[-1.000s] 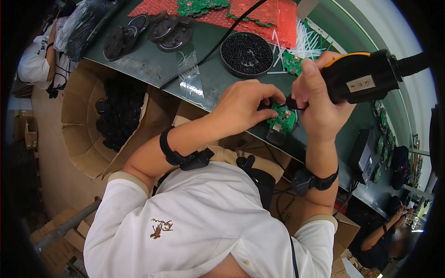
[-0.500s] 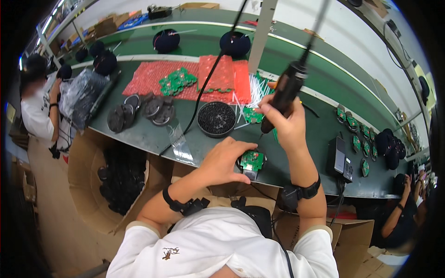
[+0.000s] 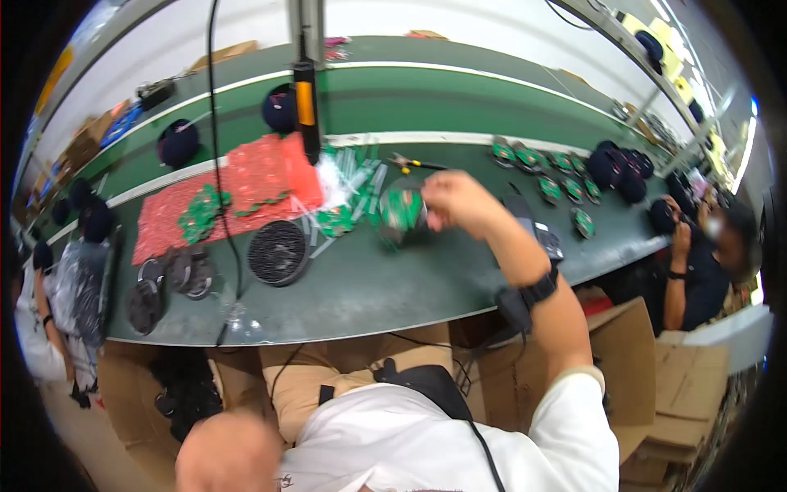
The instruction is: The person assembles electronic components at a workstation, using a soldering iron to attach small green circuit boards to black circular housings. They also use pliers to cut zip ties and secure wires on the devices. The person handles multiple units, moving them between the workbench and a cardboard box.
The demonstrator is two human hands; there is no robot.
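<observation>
Over the middle of the green bench, my right hand (image 3: 459, 201) pinches the edge of a green circuit board (image 3: 402, 210), blurred by motion, with a dark part at its side. My left hand (image 3: 229, 451) is a smear low at the left, near my shirt, and its fingers cannot be made out. A black and orange electric screwdriver (image 3: 306, 111) hangs upright behind the bench's middle, out of both hands. Left of the board stands a round tray (image 3: 279, 253) of small black pieces. Pliers (image 3: 418, 163) with yellow and black handles lie beyond the board.
Red bubble wrap (image 3: 168, 215) bears more green boards. Several board assemblies (image 3: 549, 189) stand at the right, beside a black device (image 3: 548, 240). Dark round parts (image 3: 146, 305) lie at the left. Cardboard boxes (image 3: 631, 361) stand below the bench. A co-worker (image 3: 697, 279) sits at the far right.
My right hand has let go of the screwdriver, now hanging, and has taken hold of a circuit board. My left hand has left the bench and dropped toward me. The view has swung right.
</observation>
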